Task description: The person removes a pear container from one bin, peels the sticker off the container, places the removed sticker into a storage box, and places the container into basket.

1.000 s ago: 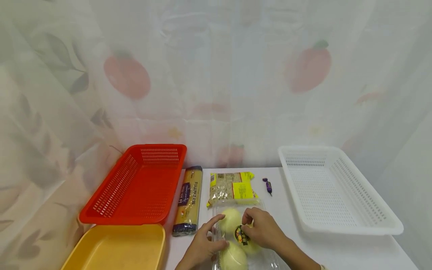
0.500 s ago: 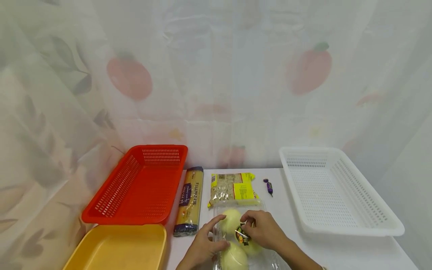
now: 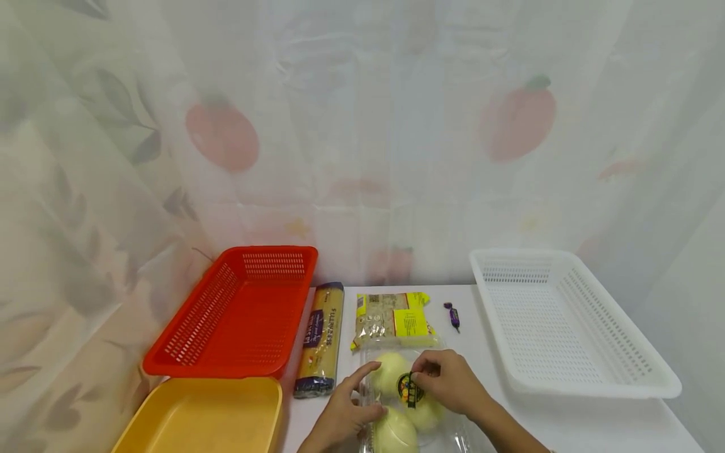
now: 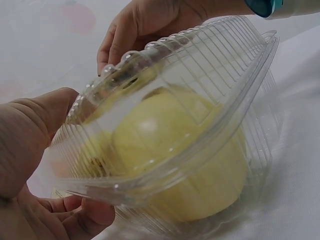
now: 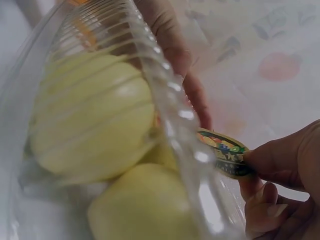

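Note:
A clear plastic clamshell box [image 3: 369,395] with several pale yellow round fruits [image 3: 394,434] inside stands at the near middle of the table. My left hand [image 3: 342,412] grips its left side, thumb and fingers around the ribbed edge. On the lid is a black oval label [image 5: 225,154] with colourful fruit pictures. My right hand [image 3: 453,380] pinches this label at its edge between thumb and forefinger. In the right wrist view the label stands partly off the lid. Seen from the left wrist, the lid sits over the fruit, its rim [image 4: 272,47] tilted towards the camera.
Behind the box lies a yellow-and-clear food packet [image 3: 379,318], with a purple wrapped candy [image 3: 455,318] to its right. A spaghetti pack [image 3: 320,340] lies left, beside a red basket [image 3: 255,327] and a yellow bin [image 3: 209,409]. A white basket [image 3: 555,327] stands right.
The label has tilted and turned slightly in my right hand's pinch, flashing a pale glint half a second ago. My left hand keeps its grip. The whole view has shifted a little.

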`<state>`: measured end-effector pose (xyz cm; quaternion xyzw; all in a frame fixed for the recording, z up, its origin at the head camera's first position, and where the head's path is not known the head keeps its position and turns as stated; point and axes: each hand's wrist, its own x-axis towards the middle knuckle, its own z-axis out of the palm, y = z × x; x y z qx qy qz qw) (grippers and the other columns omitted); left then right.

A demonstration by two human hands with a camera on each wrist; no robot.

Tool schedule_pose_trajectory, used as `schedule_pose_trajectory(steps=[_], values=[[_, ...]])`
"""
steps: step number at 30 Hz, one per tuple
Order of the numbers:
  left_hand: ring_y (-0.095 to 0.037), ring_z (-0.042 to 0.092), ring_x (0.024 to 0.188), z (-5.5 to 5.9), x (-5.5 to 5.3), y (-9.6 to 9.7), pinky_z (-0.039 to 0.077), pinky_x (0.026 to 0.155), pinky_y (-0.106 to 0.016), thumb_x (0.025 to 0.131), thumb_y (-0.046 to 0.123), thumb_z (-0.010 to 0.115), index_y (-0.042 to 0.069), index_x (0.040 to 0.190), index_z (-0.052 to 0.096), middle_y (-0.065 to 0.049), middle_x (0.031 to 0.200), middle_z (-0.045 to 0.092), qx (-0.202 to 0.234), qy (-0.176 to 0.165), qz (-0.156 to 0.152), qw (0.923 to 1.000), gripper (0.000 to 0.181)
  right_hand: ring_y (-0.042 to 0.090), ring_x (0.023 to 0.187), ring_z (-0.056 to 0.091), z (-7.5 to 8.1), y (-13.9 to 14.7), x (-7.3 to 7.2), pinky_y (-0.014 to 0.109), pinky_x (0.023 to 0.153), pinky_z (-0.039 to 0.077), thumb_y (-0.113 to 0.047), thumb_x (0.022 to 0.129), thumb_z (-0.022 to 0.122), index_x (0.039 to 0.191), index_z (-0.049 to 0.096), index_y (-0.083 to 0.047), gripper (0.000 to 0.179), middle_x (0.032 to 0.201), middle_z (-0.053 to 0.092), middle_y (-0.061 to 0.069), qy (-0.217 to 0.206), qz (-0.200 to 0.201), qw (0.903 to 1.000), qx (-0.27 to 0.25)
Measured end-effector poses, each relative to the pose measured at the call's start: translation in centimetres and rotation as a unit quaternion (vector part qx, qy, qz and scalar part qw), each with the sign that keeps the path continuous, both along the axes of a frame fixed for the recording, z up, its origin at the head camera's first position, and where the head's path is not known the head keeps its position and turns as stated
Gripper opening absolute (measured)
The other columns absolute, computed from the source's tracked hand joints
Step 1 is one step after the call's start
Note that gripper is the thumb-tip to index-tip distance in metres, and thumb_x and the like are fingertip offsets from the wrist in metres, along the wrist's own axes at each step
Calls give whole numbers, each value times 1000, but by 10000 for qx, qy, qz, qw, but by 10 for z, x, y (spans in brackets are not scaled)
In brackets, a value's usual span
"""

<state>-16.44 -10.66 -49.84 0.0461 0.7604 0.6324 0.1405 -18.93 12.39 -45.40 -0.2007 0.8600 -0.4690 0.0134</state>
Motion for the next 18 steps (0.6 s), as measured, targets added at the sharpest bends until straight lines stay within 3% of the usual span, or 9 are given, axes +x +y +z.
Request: schedule_pose_trajectory(steps=[6, 12, 18], values=[[-19, 49, 61, 0, 1, -1, 43, 47, -30, 75, 9, 79, 26, 138, 53, -18, 100, 43, 28, 5, 21, 10000, 70, 12, 63, 55, 1, 1, 2, 23, 54, 46, -8, 82, 74, 84, 70, -6, 5, 73, 63, 1, -727, -130, 9934, -873], [-20, 49, 65, 2, 2, -2, 44, 50, -30, 75, 14, 80, 28, 138, 53, -16, 101, 45, -300, 248, -28, 9992, 70, 11, 49, 45, 2, 1, 6, 19, 43, 38, -4, 84, 70, 90, 65, 6, 12, 73, 65, 12, -1592, -65, 9677, -1954], [-20, 51, 65, 7, 4, -2, 46, 49, -32, 76, 18, 80, 30, 141, 50, -14, 101, 46, -505, 332, -61, 9982, 73, 12, 49, 48, 3, 0, 8, 20, 42, 38, -3, 85, 69, 90, 64, 10, 14, 73, 66, 13, -1726, -152, 9599, -2205]])
